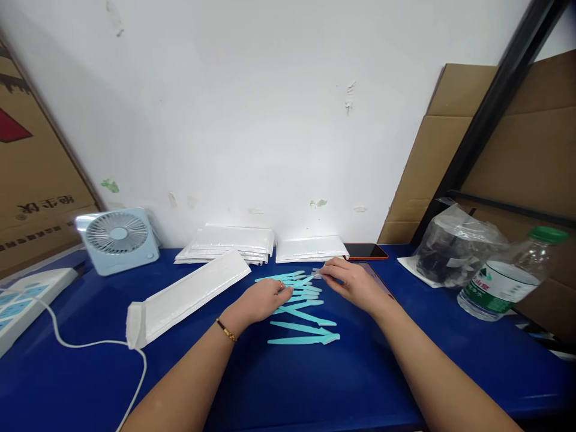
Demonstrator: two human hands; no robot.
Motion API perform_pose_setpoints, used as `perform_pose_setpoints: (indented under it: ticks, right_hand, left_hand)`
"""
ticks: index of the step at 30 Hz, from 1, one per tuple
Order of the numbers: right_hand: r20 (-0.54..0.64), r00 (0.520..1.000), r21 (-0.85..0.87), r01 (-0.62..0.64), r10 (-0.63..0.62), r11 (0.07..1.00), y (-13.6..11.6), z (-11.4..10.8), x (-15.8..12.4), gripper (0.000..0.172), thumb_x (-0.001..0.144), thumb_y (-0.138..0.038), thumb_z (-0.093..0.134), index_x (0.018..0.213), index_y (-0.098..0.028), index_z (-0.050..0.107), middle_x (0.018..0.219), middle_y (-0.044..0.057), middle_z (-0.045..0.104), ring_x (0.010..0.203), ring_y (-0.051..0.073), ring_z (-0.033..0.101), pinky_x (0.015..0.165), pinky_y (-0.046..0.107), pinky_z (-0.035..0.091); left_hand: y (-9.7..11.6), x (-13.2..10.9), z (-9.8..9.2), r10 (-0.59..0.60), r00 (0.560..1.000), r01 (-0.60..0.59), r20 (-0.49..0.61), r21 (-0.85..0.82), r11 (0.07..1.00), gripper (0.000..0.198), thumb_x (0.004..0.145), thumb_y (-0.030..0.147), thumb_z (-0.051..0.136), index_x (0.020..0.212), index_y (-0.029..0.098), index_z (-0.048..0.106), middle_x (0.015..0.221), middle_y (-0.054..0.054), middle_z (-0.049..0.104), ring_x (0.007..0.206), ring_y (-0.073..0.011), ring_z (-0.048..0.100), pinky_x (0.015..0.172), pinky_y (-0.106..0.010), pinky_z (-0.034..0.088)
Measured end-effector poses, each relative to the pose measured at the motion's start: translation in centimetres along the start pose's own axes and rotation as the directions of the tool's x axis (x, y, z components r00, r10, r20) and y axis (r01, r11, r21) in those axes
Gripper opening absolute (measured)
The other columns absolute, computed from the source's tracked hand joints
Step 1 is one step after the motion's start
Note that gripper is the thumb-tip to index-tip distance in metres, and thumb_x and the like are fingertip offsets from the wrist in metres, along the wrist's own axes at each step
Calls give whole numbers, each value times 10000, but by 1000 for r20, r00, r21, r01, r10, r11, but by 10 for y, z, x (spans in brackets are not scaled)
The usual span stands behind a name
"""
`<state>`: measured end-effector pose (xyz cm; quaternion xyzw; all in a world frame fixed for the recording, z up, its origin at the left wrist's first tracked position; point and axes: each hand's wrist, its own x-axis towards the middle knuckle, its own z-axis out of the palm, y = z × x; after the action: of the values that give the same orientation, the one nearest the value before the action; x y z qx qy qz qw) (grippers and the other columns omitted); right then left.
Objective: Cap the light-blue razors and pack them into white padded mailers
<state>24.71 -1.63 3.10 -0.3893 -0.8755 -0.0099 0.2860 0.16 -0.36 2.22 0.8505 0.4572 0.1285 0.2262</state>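
Note:
Several turquoise eyebrow razors [302,341] lie in a loose row on the blue table. My left hand [263,299], closed in a pinch, holds the handle of one eyebrow razor [302,282] above the others. The blade end of that razor points right, towards my right hand [353,283]. My right fingers are closed on a small clear plastic cap [317,273] at the razor's tip. Whether the cap sits on the blade or just beside it, I cannot tell. My left fingers partly cover the handles of the middle razors.
White padded mailers [229,240] are stacked by the wall, with more mailers [310,249] beside them. An opened mailer [193,294] lies left. Around stand a fan [119,240], a power strip [31,300] with a white cable, a phone [366,251] and a water bottle [506,282].

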Motion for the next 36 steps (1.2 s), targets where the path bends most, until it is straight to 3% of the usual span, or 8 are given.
perform_pose_setpoints:
  ticks: [6,10,15,20,22,27,30,36]
  right_hand:
    - [73,993,-100,104,-97,990,-11,6,1,273,905,-231,346,1029,-198,587,981,99,578,891,172,552,763,260,440]
    - [87,986,-63,148,-143,987,-18,17,3,273,901,-220,352,1016,-195,598,969,95,591,867,164,558,734,255,451]
    - [-88,992,62,-88,94,994,1,17,3,207,845,-191,455,968,-200,621,916,60,616,794,145,583,699,244,465]
    - [-64,939,-42,-342,339,939,33,10,-4,185,795,-155,481,842,-191,655,843,50,642,759,168,591,698,272,451]
    - [-33,933,-65,-360,358,931,39,15,-4,195,780,-143,491,859,-189,663,864,54,644,769,168,589,711,266,443]
    - [101,945,-109,-301,312,947,43,40,4,247,779,-135,497,960,-191,656,937,68,623,842,166,578,754,241,412]
    - [147,925,-180,-322,349,929,43,48,8,195,760,-116,498,834,-178,667,860,67,623,792,165,574,716,233,398]
    - [95,900,-220,-399,426,890,42,43,2,77,697,-126,523,704,-147,597,763,78,608,678,167,548,602,241,373]
  left_hand:
    - [-1,0,1,18,999,-16,44,-47,999,488,844,531,274,571,168,449,551,14,409,514,-113,361,512,-258,251]
    - [1,-1,1,55,998,-54,11,-65,996,438,846,524,286,767,176,540,635,19,483,571,-118,421,524,-231,292]
    - [-6,5,7,48,989,-33,-137,108,994,305,846,442,372,900,211,564,751,-9,563,695,-152,512,607,-237,346]
    - [-9,9,11,103,981,-62,-167,233,970,188,796,344,501,891,224,611,895,-31,597,843,-185,538,717,-270,366]
    - [-5,8,12,148,976,-113,-158,210,971,192,758,343,560,910,240,616,924,-18,599,878,-184,534,742,-269,369]
    - [7,4,17,312,949,-315,42,121,941,193,732,358,610,893,254,637,926,6,616,872,-159,547,724,-236,375]
    - [10,4,20,297,953,-302,56,179,936,144,748,353,593,825,241,639,854,11,635,803,-152,559,692,-241,366]
    - [12,5,20,318,947,-313,37,322,893,198,831,275,441,755,196,606,724,-10,631,691,-144,557,641,-248,350]
